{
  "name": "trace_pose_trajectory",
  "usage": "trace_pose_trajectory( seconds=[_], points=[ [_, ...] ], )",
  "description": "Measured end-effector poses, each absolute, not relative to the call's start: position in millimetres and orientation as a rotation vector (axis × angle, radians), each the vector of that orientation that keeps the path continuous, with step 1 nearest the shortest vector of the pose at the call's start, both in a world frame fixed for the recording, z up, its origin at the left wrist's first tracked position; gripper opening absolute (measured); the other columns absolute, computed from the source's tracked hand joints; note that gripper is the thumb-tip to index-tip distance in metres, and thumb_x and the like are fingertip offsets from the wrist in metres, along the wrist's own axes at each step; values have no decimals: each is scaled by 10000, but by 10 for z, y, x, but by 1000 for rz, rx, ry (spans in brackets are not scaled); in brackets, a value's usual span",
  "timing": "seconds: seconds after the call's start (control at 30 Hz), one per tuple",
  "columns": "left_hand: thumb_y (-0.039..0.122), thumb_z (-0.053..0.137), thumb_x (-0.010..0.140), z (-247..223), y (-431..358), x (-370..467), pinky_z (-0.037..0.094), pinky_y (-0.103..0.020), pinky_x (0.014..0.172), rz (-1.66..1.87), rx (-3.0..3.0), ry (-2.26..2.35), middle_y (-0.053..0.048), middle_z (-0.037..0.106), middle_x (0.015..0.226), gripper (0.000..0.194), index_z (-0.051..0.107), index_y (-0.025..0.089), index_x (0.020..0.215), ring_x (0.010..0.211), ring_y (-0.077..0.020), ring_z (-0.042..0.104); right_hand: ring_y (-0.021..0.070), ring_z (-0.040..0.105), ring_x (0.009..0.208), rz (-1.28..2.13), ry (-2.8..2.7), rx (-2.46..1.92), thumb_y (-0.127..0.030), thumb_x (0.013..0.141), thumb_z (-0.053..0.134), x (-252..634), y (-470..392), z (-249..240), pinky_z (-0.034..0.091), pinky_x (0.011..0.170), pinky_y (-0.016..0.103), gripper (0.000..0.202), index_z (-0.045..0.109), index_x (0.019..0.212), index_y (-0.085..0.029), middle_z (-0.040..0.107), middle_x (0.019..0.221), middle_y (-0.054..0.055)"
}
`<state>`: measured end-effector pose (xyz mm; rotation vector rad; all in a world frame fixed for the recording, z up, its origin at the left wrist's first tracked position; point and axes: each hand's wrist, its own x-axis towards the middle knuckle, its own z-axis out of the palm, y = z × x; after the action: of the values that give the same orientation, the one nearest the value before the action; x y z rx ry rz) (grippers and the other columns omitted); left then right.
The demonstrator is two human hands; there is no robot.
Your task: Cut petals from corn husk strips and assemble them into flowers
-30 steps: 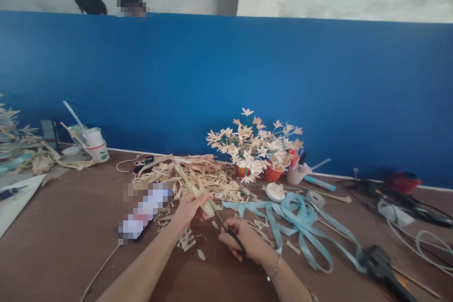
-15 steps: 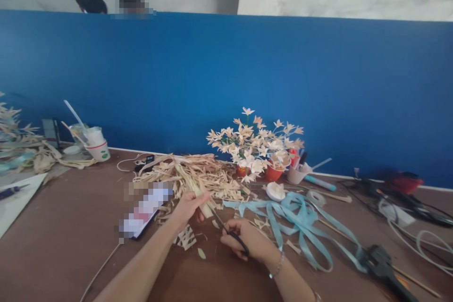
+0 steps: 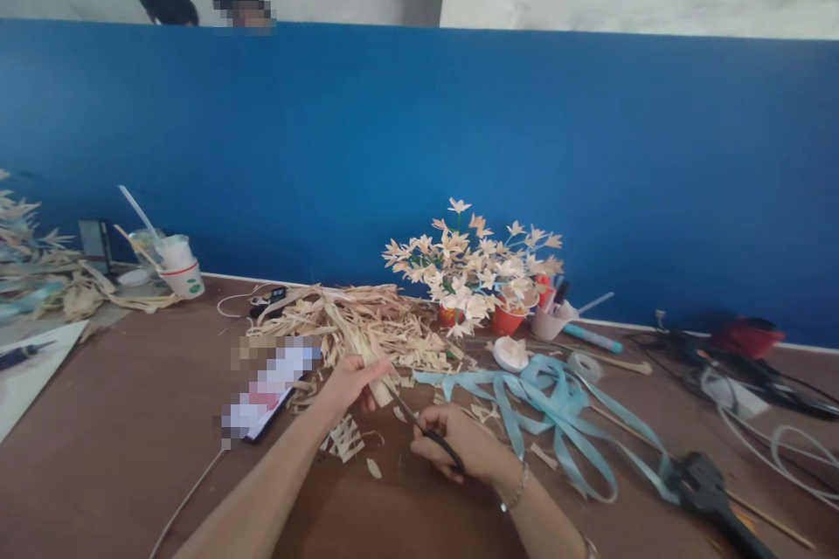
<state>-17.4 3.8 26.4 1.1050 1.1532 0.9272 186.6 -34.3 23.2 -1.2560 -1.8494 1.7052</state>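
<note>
Between its thumb and fingers, my left hand (image 3: 354, 383) pinches a pale green corn husk (image 3: 380, 386) at the middle of the table. Black-handled scissors (image 3: 438, 444) are in my right hand (image 3: 442, 441), their blades pointing up and left to the husk's edge. Whether the blades have the husk between them is too small to tell. Behind my left hand spreads a heap of dry husk strips (image 3: 393, 323). Small husk scraps (image 3: 346, 438) lie on the table just below the hands.
A phone (image 3: 272, 389) on a cable lies left of my arm. Potted husk flowers (image 3: 468, 266) stand behind the heap. Blue ribbon (image 3: 557, 402) sprawls on the right, near a black glue gun (image 3: 708, 489). A blue partition (image 3: 294, 148) closes off the back.
My right hand and the scissors have shifted very slightly to the right. My left hand stays on the husk.
</note>
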Motion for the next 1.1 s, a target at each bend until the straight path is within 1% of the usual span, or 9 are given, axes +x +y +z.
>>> trace_pose_trajectory(
  seconds=[0.13,0.3,0.47,0.53,0.63,0.73,0.93,1.1],
  points=[
    [475,645,686,242,45,-180,334,-160,304,907,1107,1159,-21,606,427,381,672,96,708,300,-75,475,40,340,284,1707,-1875,-1243,-307,720,560,1894,-334,213,238,278,130,148,498,695,-175,431,390,-94],
    [476,650,676,230,53,-174,315,-158,290,885,1114,1191,-8,592,407,371,674,107,701,288,-72,461,38,350,291,1697,-1891,-1273,-313,720,563,1907,-331,200,249,292,130,153,503,690,-175,437,396,-93],
    [507,614,692,199,71,-176,315,-155,287,939,1127,1212,-1,576,395,407,674,105,717,288,-74,464,54,393,301,1735,-1875,-1305,-347,710,568,1910,-326,197,287,303,137,188,518,777,-178,483,419,-87],
    [522,599,694,201,78,-174,319,-155,285,981,1118,1229,4,567,394,429,672,100,729,286,-74,463,60,410,306,1749,-1884,-1298,-360,707,561,1906,-330,211,274,294,132,207,515,794,-179,501,430,-80],
    [529,602,684,219,81,-166,309,-150,280,1030,1090,1259,12,554,387,440,668,98,742,291,-76,467,61,415,305,1729,-1917,-1311,-349,697,550,1895,-341,235,266,287,126,189,513,771,-180,500,428,-78],
    [530,610,677,226,75,-161,307,-151,284,1043,1086,1275,16,546,382,436,666,102,741,297,-79,473,59,410,306,1686,-1938,-1327,-325,691,542,1884,-348,252,305,300,136,154,515,737,-180,486,422,-81],
    [542,589,689,214,72,-157,309,-157,287,999,1133,1318,9,545,378,442,649,104,674,288,-79,466,55,412,315,1642,-1970,-1327,-308,692,543,1878,-348,254,323,302,135,136,517,717,-177,482,430,-76],
    [550,590,680,215,78,-162,322,-174,296,999,1183,1357,24,514,344,449,642,104,692,299,-103,487,53,395,318,1615,-1968,-1339,-283,688,543,1864,-359,272,326,299,140,111,507,701,-178,471,443,-75]
  ],
)
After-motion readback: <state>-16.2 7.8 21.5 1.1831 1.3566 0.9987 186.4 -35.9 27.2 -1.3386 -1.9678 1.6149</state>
